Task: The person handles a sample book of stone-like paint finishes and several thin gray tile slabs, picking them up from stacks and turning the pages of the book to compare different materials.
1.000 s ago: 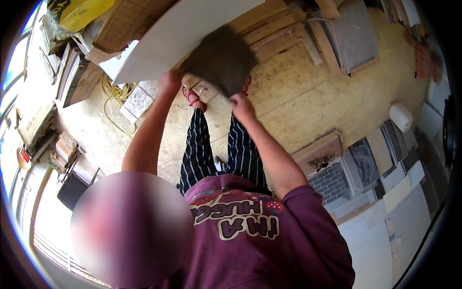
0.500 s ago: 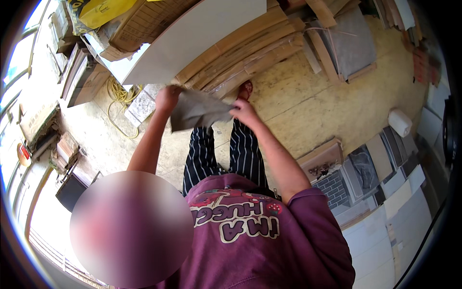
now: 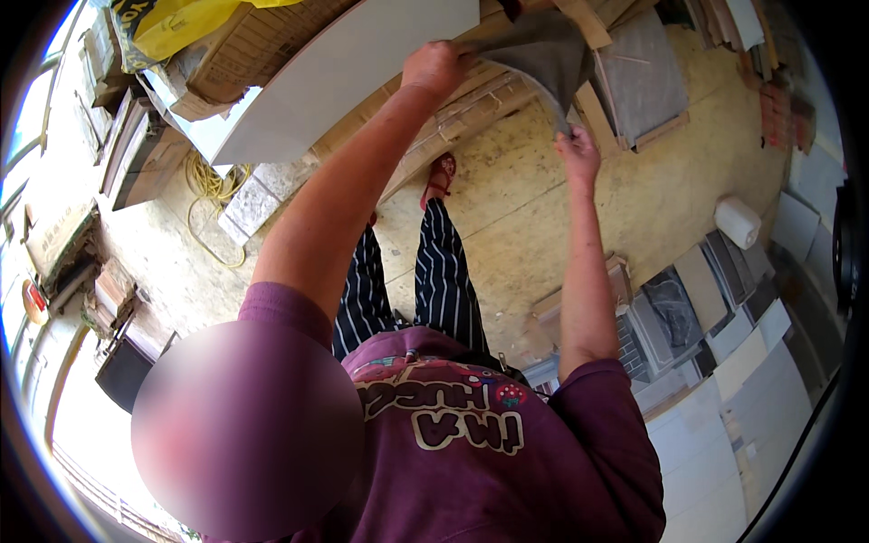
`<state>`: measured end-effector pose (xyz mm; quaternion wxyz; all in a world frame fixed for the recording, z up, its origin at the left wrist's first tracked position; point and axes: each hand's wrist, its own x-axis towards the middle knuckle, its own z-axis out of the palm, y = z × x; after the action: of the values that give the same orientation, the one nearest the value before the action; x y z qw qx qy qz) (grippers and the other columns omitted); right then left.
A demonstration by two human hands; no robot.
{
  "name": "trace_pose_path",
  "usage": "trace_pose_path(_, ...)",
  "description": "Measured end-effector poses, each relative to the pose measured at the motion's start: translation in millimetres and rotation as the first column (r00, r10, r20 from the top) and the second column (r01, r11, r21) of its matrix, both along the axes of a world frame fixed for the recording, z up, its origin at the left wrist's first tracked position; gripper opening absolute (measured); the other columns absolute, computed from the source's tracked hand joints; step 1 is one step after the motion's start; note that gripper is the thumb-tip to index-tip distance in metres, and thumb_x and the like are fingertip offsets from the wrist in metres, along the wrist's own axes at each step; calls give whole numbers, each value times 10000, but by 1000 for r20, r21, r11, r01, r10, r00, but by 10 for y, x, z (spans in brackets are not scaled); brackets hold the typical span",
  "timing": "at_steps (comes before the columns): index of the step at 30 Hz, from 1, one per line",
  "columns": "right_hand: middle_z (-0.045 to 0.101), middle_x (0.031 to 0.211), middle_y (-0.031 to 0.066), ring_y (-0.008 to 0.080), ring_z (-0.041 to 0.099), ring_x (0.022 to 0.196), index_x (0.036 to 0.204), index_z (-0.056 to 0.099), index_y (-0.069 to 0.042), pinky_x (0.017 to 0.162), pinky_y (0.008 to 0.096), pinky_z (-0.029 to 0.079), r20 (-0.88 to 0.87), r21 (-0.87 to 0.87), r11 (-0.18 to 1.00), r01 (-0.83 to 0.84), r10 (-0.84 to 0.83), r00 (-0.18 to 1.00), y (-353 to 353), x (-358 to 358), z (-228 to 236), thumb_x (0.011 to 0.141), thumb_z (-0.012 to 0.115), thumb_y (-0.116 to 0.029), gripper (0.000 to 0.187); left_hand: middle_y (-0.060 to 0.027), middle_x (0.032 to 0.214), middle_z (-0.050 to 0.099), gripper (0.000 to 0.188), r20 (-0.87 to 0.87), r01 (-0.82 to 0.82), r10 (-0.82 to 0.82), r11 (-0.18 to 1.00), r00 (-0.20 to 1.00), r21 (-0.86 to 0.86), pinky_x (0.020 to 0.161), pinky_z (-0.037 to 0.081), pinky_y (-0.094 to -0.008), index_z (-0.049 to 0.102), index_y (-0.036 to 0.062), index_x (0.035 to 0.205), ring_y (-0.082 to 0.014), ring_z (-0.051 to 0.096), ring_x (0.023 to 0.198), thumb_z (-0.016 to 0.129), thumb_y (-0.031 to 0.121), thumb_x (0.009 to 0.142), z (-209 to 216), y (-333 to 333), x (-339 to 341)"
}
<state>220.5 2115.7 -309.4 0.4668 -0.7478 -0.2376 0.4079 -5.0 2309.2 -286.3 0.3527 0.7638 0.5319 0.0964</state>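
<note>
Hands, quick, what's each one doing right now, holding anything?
Left hand: closed on the upper edge of the grey cloth.
Right hand: closed, pinching the same cloth's lower corner.

1 grey cloth, 2 hands, 1 white slab, 1 white jug, 1 yellow cable coil.

A dusty yellowish concrete floor lies in bright daylight, with a coiled yellow cable near stacked stone blocks. Sample tiles in grey, white and dark tones lean along one side beside a white canister, and wooden planks are stacked nearby
</note>
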Motion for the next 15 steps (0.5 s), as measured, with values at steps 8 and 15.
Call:
trace_pose_path(8,633,789,97,182,604,690,905,615,-57,648,310,478,33,-468,763,-445,518,855,-560,-1807,-554,760,623,-193,199,-136,944,636,281,-295,-179,93,943,951,-280,746,482,-436,652,183,1000,-332,596,886,514,373,847,-715,-800,-1820)
trace_pose_path(15,640,927,118,284,605,903,904,647,-113,779,384,476,-332,-305,218,-927,888,318,-982,-2719,95,722,610,-184,199,-185,893,636,284,-591,-339,-12,810,806,-479,756,476,-467,683,127,896,-364,602,869,494,325,821,-306,-2325,-3506)
